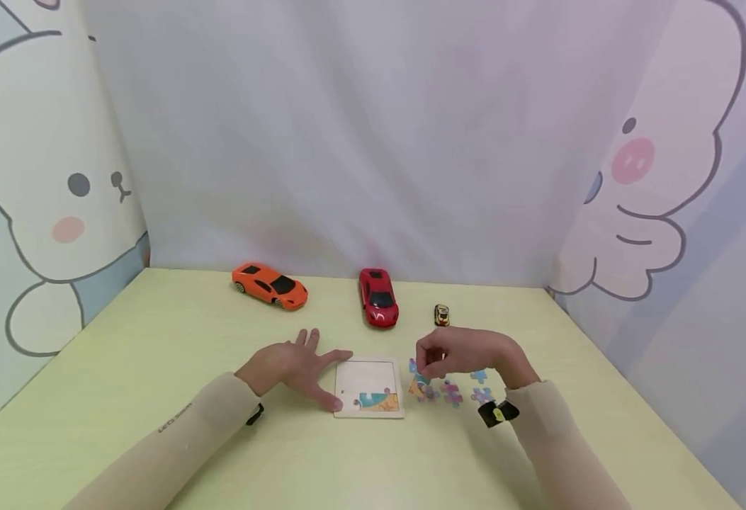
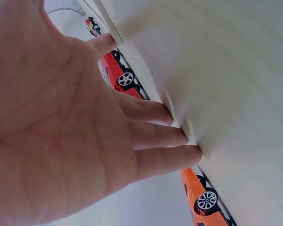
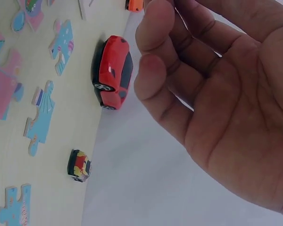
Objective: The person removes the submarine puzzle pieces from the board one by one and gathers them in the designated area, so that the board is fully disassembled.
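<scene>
A square white puzzle tray (image 1: pixel 368 379) lies on the table, with a few joined teal and orange pieces (image 1: pixel 377 401) along its bottom edge. My left hand (image 1: pixel 299 366) is spread at the tray's left side, thumb at the lower left corner and index finger at the upper left. The other left fingertips rest on the table in the left wrist view. Over the loose pieces to the right, my right hand (image 1: pixel 458 352) has curled fingers and pinches an orange and teal puzzle piece (image 1: pixel 419 387) at its fingertips. The thumb and index tips are out of the right wrist view.
Loose pink and blue puzzle pieces (image 1: pixel 452 394) lie right of the tray, including a blue one (image 3: pixel 40 117). Toward the back wall stand an orange toy car (image 1: pixel 270 286), a red toy car (image 1: pixel 379 298) and a tiny yellow and black car (image 1: pixel 441 315).
</scene>
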A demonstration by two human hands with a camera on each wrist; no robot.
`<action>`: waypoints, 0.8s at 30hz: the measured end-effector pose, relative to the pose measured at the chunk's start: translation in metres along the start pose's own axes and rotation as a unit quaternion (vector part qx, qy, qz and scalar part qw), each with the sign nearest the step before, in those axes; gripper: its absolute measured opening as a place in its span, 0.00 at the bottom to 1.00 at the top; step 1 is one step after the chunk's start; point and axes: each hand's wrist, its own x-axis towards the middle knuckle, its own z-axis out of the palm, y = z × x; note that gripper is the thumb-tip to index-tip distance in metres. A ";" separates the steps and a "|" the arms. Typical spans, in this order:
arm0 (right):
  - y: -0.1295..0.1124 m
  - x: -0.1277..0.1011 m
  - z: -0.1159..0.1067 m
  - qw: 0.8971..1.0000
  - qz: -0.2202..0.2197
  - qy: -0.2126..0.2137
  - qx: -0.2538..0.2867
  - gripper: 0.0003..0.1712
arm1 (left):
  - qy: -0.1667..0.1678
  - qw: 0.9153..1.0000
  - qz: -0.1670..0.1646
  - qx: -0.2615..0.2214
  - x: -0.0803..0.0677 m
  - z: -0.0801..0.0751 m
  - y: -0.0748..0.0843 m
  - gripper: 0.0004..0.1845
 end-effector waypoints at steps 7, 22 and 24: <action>0.014 -0.016 0.008 1.000 0.008 -0.002 0.011 0.04 | -0.003 1.000 -0.007 0.002 0.002 0.005 0.003 0.52; 0.020 -0.025 0.008 1.000 0.000 -0.018 0.015 0.07 | 0.002 1.000 0.002 0.008 -0.003 0.002 0.000 0.52; 0.020 -0.025 0.007 1.000 0.003 -0.025 0.009 0.07 | 0.003 1.000 0.004 0.009 -0.002 0.001 0.001 0.52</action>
